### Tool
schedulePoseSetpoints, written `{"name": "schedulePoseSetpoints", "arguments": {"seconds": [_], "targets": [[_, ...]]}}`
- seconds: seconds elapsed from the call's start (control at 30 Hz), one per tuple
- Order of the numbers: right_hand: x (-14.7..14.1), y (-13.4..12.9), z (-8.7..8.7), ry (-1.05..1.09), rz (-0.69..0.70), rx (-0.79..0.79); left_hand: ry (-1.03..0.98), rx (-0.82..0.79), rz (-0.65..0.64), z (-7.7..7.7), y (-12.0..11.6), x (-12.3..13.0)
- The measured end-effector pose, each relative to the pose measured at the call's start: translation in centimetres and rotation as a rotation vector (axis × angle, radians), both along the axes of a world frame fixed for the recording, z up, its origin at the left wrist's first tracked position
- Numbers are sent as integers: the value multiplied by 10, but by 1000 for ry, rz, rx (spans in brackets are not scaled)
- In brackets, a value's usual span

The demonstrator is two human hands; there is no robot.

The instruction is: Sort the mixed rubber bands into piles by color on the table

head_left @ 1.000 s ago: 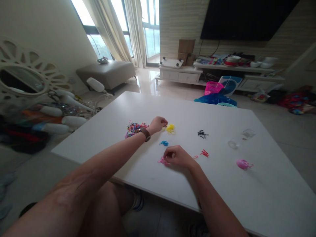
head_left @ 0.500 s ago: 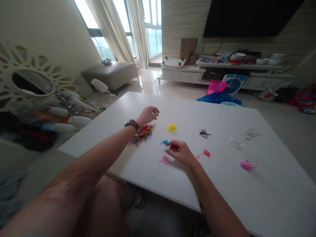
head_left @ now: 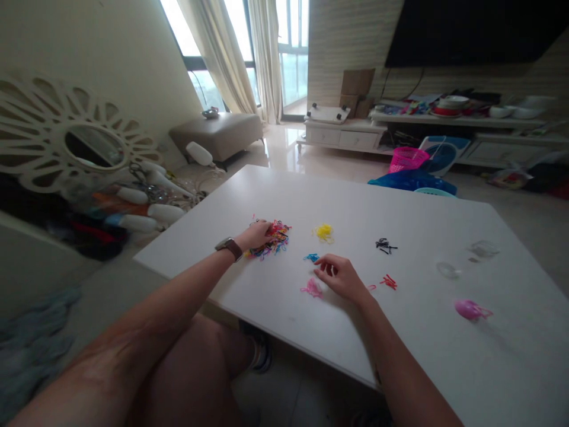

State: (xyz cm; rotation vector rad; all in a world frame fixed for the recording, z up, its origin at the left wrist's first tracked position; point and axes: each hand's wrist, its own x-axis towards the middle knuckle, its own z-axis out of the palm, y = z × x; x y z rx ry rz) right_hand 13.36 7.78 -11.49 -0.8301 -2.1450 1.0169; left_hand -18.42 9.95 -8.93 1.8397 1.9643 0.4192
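The desk (head_left: 427, 350) has a smooth white top with a matt to faintly satin finish. On it, at ten o'clock from its middle, the mixed-colour pile (head_left: 272, 238) looks like thin rubbery or plastic bands, as do the small yellow (head_left: 324, 232), blue (head_left: 311, 257), pink (head_left: 311, 289), red (head_left: 388, 281) and black (head_left: 384, 245) heaps. The clear lid (head_left: 448, 270) and clear jar (head_left: 483, 248) at two o'clock look like glossy transparent plastic; the pink piece (head_left: 470, 309) at three o'clock looks like shiny plastic. The watch (head_left: 229, 246) on the left wrist has a brown strap that looks like leather. The floor (head_left: 284, 148) beyond is glossy, reflective tile.
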Motion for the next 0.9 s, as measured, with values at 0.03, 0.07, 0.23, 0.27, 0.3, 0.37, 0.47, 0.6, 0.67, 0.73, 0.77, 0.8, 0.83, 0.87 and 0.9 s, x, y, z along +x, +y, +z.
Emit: {"name": "schedulePoseSetpoints", "arguments": {"seconds": [0.03, 0.07, 0.23, 0.27, 0.3, 0.37, 0.47, 0.6, 0.67, 0.73, 0.77, 0.8, 0.83, 0.87, 0.9], "targets": [[0, 0, 0, -6, 1, 1, 27, 15, -2, -2, 0, 1], [0, 0, 0, -11, 3, 3, 57, 27, -8, -3, -1, 1], [0, 1, -2, -13, -4, 0, 45, 5, 16, 0, -1, -8], [0, 1, -2, -11, -7, -1, 0, 1, 46, 2, -1, -11], [0, 2, -3, -10, -9, -1, -62, 0, 83, 4, 0, -14], [0, 2, -4, -6, -10, 0, -220, 6, 166, 7, -1, -19], [0, 3, -6, -2, -11, 1, -512, 19, 286, 10, -2, -21], [0, 4, -7, 3, -12, 5, -1013, -18, 414, 14, -2, -16], [0, 4, -7, 4, -11, 4, -1243, -67, 531, 15, -1, -14], [0, 4, -7, 7, -8, 5, -1364, -97, 650, 17, 0, -13], [0, 4, -7, 8, -6, 6, -1388, -104, 691, 17, 1, -13], [1, 4, -7, 10, -5, 8, -1398, -110, 716, 17, 2, -13], [1, 4, -7, 12, -5, 9, -1404, -115, 733, 16, 3, -13], [1, 4, -7, 14, -6, 8, -1414, -120, 756, 16, 3, -12], [1, 4, -7, 14, -7, 8, -1427, -125, 778, 16, 4, -12]]}}
